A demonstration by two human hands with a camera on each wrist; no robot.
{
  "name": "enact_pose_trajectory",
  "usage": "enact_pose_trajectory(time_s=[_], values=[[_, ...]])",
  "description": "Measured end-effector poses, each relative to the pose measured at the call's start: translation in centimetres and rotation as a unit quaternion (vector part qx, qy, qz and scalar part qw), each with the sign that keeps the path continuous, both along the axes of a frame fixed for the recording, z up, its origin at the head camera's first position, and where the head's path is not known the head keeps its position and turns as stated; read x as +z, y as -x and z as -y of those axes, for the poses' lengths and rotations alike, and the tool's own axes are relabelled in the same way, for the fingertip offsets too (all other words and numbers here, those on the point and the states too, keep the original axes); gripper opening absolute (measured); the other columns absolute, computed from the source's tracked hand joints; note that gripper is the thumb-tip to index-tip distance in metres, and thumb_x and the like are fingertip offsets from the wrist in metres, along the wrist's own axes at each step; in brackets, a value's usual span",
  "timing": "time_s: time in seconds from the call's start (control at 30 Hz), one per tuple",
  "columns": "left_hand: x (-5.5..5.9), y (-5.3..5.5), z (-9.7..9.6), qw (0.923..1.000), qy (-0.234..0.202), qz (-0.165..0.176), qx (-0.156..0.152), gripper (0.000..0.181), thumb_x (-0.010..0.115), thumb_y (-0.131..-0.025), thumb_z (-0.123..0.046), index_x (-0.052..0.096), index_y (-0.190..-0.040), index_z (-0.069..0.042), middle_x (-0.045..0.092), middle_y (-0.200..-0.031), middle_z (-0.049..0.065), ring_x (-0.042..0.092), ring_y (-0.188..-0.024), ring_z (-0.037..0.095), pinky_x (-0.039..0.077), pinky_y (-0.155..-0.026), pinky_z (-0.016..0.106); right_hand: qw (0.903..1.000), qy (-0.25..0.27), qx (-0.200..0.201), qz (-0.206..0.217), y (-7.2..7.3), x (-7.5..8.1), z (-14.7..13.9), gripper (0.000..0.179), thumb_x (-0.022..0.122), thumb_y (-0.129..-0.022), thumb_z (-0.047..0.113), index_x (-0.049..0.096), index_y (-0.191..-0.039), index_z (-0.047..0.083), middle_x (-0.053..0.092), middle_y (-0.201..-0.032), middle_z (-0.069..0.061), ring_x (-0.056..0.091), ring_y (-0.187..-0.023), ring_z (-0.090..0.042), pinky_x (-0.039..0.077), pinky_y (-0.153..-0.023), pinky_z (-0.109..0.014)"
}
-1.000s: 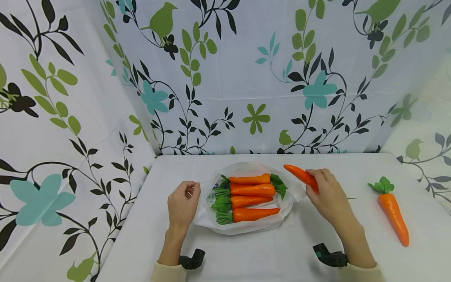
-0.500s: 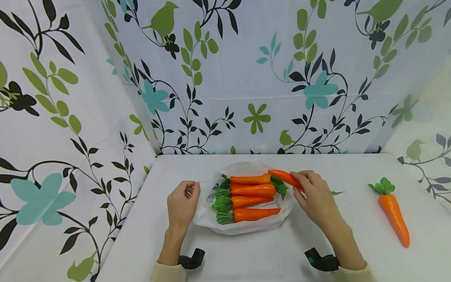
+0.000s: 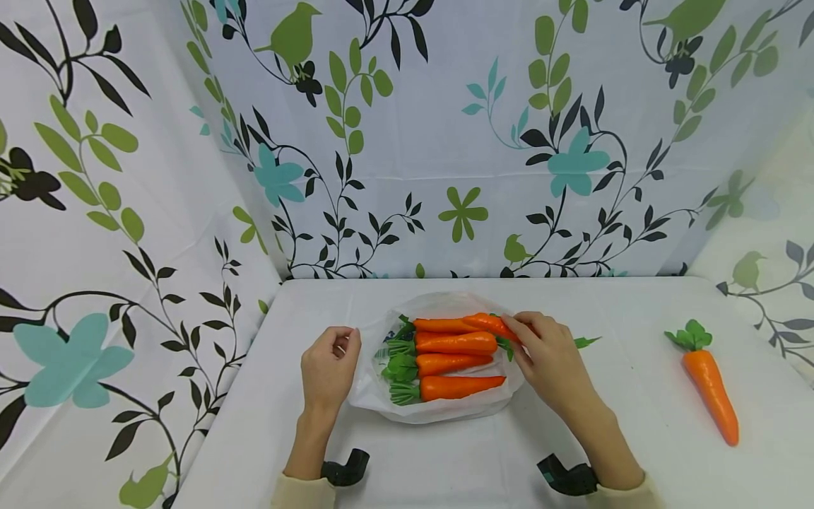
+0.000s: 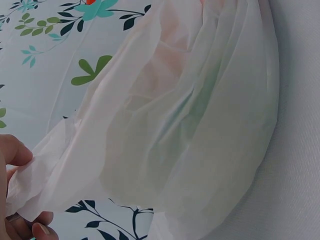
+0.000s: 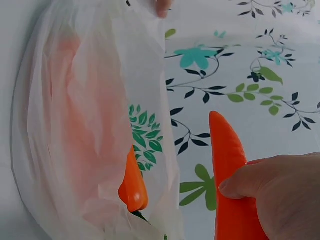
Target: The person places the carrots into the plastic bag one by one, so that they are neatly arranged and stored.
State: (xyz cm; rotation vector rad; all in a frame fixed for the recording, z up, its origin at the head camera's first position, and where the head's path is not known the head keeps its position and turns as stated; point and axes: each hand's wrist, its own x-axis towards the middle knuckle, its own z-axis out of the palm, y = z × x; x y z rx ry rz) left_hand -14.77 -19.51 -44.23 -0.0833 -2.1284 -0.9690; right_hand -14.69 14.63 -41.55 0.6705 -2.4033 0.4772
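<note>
A white plastic bag [image 3: 439,412] lies spread on the table with several orange toy carrots [image 3: 463,387] in its mouth, most with green tops to the left. My left hand [image 3: 331,364] pinches the bag's left edge; in the left wrist view the thin plastic [image 4: 37,175] is caught between thumb and fingers. My right hand [image 3: 548,357] grips another carrot [image 3: 490,323], its tip pointing left over the uppermost carrot in the bag. The right wrist view shows the thumb pressed along that held carrot [image 5: 232,165]. A green leaf [image 3: 585,342] shows behind the hand.
One more carrot [image 3: 712,396] with a leafy top lies on the white table [image 3: 649,452] at the right. A patterned cloth [image 3: 407,141] hangs behind the table and along its left and right sides. Black wrist cameras [image 3: 346,468] sit on both wrists.
My right hand has moved left and slightly down, bringing its carrot from the bag's right edge to over the carrots inside. The left hand has stayed at the bag's edge.
</note>
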Motion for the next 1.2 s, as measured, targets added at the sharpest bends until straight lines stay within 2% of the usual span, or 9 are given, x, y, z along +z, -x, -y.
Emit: enact_pose_trajectory(time_s=[0.3,0.53,0.87,1.2], values=[[0.1,-0.1,0.0,1.0000,-0.001,0.001,0.001,0.009,0.070,-0.090,-0.011,0.073,-0.087,-0.003,0.064,-0.065,0.004,0.057,-0.057,0.011,0.045,-0.056,0.013,0.9996,-0.006,0.024,-0.013,-0.3,-0.4,1.3,0.048,0.081,-0.080,0.003,0.068,-0.126,0.006,0.065,-0.116,-0.014,0.061,-0.109,-0.032,0.050,-0.095,-0.053],[0.1,-0.1,0.0,1.0000,0.000,0.001,-0.001,0.009,0.070,-0.090,-0.011,0.073,-0.087,-0.003,0.064,-0.065,0.004,0.057,-0.057,0.011,0.045,-0.056,0.013,0.9987,-0.004,0.044,-0.025,-0.5,-0.7,2.3,0.046,0.082,-0.079,0.004,0.069,-0.123,0.007,0.066,-0.117,-0.011,0.060,-0.110,-0.030,0.050,-0.094,-0.049],[0.1,0.0,0.0,1.0000,0.001,0.003,-0.004,0.009,0.070,-0.091,-0.011,0.073,-0.087,-0.003,0.064,-0.065,0.004,0.058,-0.057,0.011,0.045,-0.057,0.013,0.9977,-0.020,0.054,-0.034,-0.8,-1.1,3.4,0.046,0.083,-0.079,0.008,0.071,-0.123,0.011,0.069,-0.117,-0.007,0.062,-0.111,-0.026,0.050,-0.096,-0.047],[-0.1,0.0,0.0,1.0000,0.003,-0.001,-0.002,0.009,0.070,-0.090,-0.011,0.072,-0.087,-0.003,0.064,-0.065,0.004,0.057,-0.056,0.011,0.044,-0.056,0.011,0.9950,-0.040,0.078,-0.048,-1.2,-1.5,4.6,0.049,0.085,-0.076,0.005,0.071,-0.122,0.012,0.069,-0.116,-0.004,0.062,-0.113,-0.023,0.049,-0.098,-0.044]])
